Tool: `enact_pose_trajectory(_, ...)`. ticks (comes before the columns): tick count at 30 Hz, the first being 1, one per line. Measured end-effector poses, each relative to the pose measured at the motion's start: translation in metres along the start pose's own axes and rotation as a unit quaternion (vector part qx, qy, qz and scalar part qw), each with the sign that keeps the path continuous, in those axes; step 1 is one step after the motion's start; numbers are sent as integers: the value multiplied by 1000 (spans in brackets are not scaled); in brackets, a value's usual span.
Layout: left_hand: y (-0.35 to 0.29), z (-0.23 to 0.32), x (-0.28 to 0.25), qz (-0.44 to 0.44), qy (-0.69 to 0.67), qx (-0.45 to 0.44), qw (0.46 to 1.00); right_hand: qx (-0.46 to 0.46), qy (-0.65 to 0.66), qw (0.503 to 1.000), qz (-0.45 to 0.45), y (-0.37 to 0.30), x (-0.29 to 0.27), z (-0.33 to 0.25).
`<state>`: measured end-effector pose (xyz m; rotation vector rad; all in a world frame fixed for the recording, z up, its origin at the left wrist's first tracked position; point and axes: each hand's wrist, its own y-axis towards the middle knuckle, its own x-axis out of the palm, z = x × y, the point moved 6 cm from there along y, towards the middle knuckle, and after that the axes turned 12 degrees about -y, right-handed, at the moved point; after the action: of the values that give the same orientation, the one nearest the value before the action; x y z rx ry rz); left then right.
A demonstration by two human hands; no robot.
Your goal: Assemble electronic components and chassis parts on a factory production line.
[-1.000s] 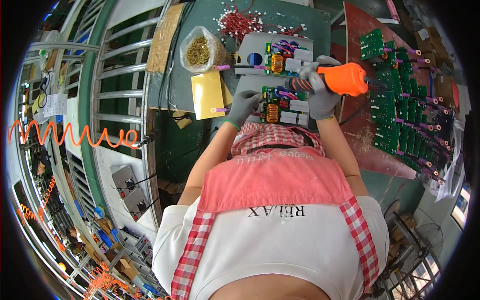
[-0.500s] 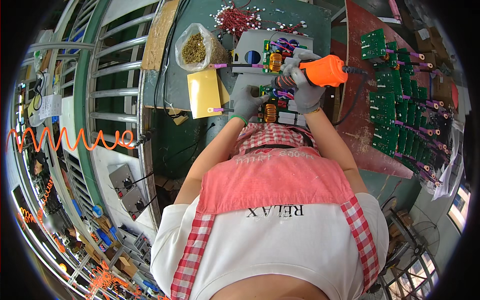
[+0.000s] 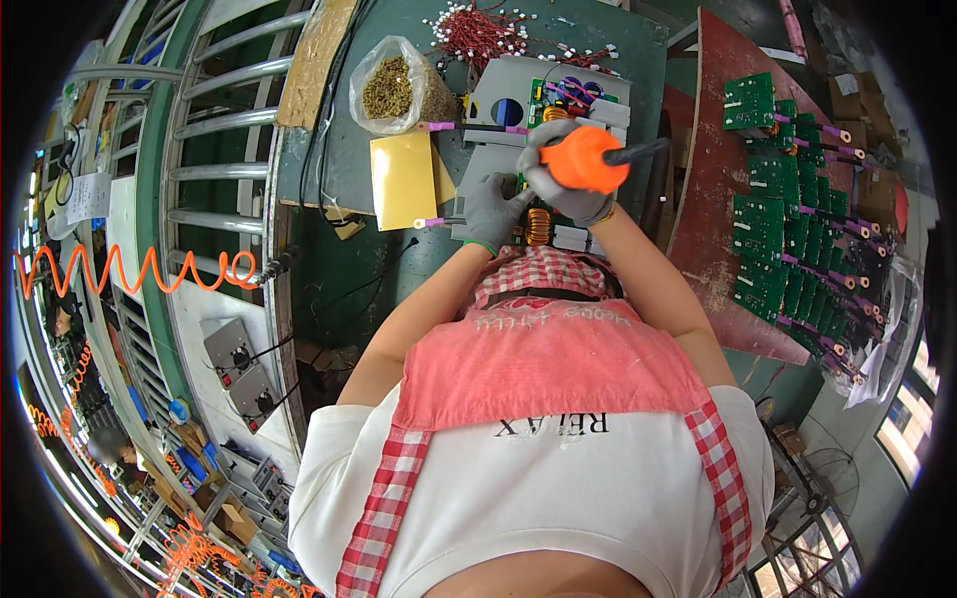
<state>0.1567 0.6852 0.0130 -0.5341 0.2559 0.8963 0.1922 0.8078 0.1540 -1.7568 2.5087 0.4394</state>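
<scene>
In my right hand point(image 3: 558, 184), gloved in grey, is an orange electric screwdriver point(image 3: 590, 161), its cord end tilted up toward me. Its tip is hidden behind the hand, over the near circuit board point(image 3: 539, 225). My left hand point(image 3: 488, 211), also gloved, is at the left edge of that board with fingers bent close together; whatever they pinch is hidden. Under the board is a grey metal plate point(image 3: 485, 162). A second plate point(image 3: 488, 98) with its own board and blue capacitors point(image 3: 573, 92) lies just beyond.
A bag of brass-coloured screws point(image 3: 391, 92) stands at the far left, with a yellow card point(image 3: 403, 181) nearer. Red-and-white wires point(image 3: 478, 35) are heaped at the back. Several green boards point(image 3: 760, 214) with purple-sleeved leads lie on the brown panel point(image 3: 698, 259) at right.
My right hand and the screwdriver have moved left, and the tool has swung from lying nearly level to more upright. The left hand stays at the board.
</scene>
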Motion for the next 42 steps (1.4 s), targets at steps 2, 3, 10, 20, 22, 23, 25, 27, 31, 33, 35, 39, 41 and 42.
enact_pose_trajectory(2, 0, 1, -1, 18, 36, -15, 999, -34, -17, 999, -30, 4, 7, 4)
enact_pose_trajectory(3, -2, 0, 0, 20, 34, -16, 999, -45, -71, 996, -33, 5, 9, 6)
enact_pose_trajectory(10, -4, -1, -1, 51, -21, 41, 998, -91, -122, 987, -46, 16, 17, 2)
enact_pose_trajectory(20, -6, -17, -18, -89, -532, -97, 837, -58, 142, 976, 157, -30, -44, -90)
enact_pose_trajectory(22, -31, 13, -29, -134, -642, -122, 745, -99, 147, 963, 202, -56, -59, -115)
enact_pose_trajectory(23, -40, 17, -33, -137, -643, -122, 744, -127, 159, 954, 220, -67, -63, -129)
enact_pose_trajectory(25, -57, 34, -31, -247, -682, -83, 683, -185, 175, 944, 208, -87, -71, -141)
enact_pose_trajectory(27, -69, 35, -26, -262, -686, -97, 671, -201, 185, 939, 209, -107, -72, -145)
enact_pose_trajectory(31, -97, 38, -14, -309, -678, -141, 651, -232, 188, 933, 199, -137, -61, -156)
enact_pose_trajectory(33, -110, 37, -8, -352, -642, -150, 664, -230, 187, 931, 211, -149, -54, -161)
enact_pose_trajectory(35, -121, 26, -2, -349, -647, -193, 650, -232, 177, 931, 218, -159, -49, -166)
enact_pose_trajectory(39, -144, 22, 7, -349, -681, -249, 593, -235, 174, 935, 199, -176, -46, -170)
enact_pose_trajectory(41, -154, 34, 8, -319, -671, -267, 614, -228, 166, 937, 205, -183, -45, -172)
enact_pose_trajectory(42, -158, 35, 8, -288, -660, -284, 633, -220, 157, 939, 210, -185, -45, -173)
